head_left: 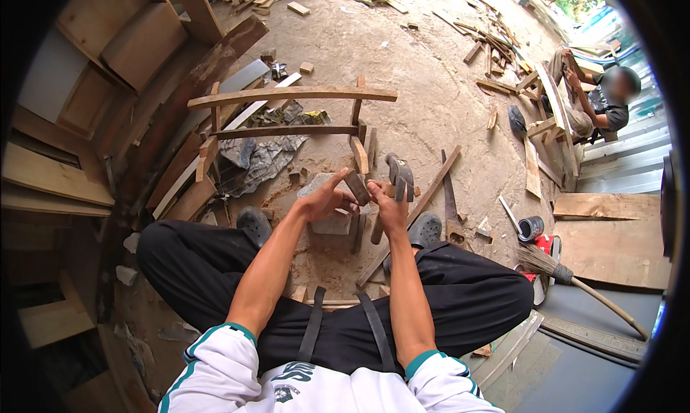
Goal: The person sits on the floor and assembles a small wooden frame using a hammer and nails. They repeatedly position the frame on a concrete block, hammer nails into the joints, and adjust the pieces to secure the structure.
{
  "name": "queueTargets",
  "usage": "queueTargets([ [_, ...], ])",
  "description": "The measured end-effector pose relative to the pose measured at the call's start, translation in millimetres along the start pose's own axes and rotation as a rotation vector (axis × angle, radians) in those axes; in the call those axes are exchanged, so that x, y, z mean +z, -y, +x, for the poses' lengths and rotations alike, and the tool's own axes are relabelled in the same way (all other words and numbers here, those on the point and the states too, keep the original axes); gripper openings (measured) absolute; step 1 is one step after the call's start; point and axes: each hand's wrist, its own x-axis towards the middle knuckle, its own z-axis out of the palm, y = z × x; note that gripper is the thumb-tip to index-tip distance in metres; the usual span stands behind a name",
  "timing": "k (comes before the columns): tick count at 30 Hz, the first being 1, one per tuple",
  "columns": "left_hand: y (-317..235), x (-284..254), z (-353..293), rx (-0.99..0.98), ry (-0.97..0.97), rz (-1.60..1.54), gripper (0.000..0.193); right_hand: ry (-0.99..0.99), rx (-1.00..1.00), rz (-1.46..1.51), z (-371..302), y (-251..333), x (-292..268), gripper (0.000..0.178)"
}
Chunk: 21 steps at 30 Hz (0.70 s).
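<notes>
My left hand (pixel 327 200) grips a short dark wooden block (pixel 356 187) between thumb and fingers, tilted above a pale stone block (pixel 331 222) on the ground. My right hand (pixel 390 207) is wrapped round a claw hammer (pixel 400 177); its metal head sticks out above the fist and its handle points down below. The right fingertips are close against the wooden block; whether they pinch anything small is too fine to make out. Just beyond my hands stands a wooden frame (pixel 287 131) of rails and short legs, two of its legs close to the block.
A handsaw (pixel 451 201) and a long wooden strip (pixel 420 215) lie by my right shoe. Further right are an open can (pixel 530 228) and a broom (pixel 546 263). Boards (pixel 54 176) line the left. A co-worker (pixel 604 100) sits at the far right beside scrap wood (pixel 492 50).
</notes>
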Motion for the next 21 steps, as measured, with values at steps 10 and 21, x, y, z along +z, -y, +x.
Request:
queueTargets([
  [10, -1.3, -13.7, 8.0, 0.240, -0.598, 0.190, 0.066, -0.338, 0.459, -0.981, 26.9, -153.5, -93.9, 0.040],
  [21, 24.3, -26.9, 5.2, 0.306, -0.902, 0.365, 0.112, -0.187, 0.736, -1.075, 1.0, -184.7, -85.4, 0.036],
])
